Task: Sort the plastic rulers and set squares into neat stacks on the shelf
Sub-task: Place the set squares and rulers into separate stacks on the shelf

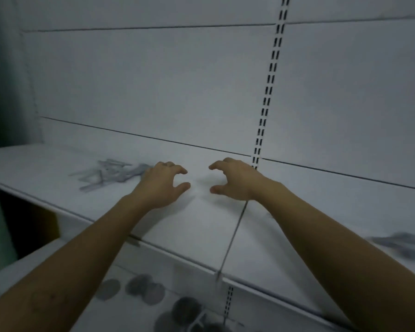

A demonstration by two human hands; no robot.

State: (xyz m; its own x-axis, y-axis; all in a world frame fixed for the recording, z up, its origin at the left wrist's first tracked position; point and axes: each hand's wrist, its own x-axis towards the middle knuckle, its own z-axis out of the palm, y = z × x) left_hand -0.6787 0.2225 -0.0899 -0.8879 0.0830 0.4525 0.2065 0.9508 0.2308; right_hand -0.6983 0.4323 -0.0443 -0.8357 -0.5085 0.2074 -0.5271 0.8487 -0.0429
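A loose heap of clear grey plastic rulers and set squares (110, 174) lies criss-crossed on the white shelf (297, 224), at the back left. A second blurred pile of the same pieces (403, 244) sits at the right edge of view. My left hand (162, 185) hovers just right of the heap, palm down, fingers and thumb curved. My right hand (237, 180) mirrors it a short gap away, its fingers curved toward the left hand. Nothing shows between the two hands or in either one.
A slotted metal upright (271, 75) runs down the white back panel behind my right hand. A seam (233, 238) splits the shelf boards below my right wrist. On the lower shelf lie dark round discs (141, 288). A dark opening is at the left.
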